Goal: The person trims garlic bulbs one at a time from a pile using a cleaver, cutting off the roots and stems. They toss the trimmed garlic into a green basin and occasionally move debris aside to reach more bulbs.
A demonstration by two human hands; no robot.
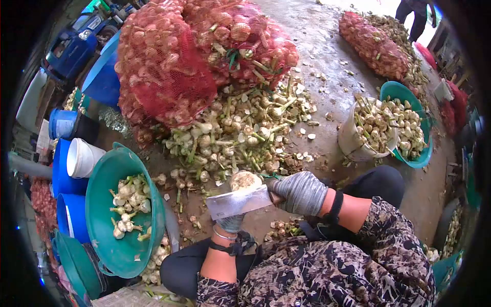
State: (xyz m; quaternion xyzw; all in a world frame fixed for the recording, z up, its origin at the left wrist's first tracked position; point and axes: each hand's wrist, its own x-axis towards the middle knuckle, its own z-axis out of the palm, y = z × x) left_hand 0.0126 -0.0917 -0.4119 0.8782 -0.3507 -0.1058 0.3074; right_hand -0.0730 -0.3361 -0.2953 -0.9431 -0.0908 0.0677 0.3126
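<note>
My right hand [303, 193], in a grey knit glove, is closed round the handle of a cleaver. The broad metal blade of the cleaver [239, 202] points left in front of my lap. Just behind the blade's upper edge shows a garlic bulb [245, 180], its brownish root side facing up. My left hand [231, 222], also gloved, is beneath the bulb and mostly covered by the blade, so its fingers are hidden. Beyond both hands lies a heap of garlic bulbs with stems [230, 130] on the floor.
Red mesh sacks of garlic [163, 66] stand behind the heap. At left is a green basin [97, 204] holding some bulbs, beside blue tubs [61, 158]. A full white bucket [350, 140] and a green basin [427, 120] stand at right. A person [415, 18] is far back.
</note>
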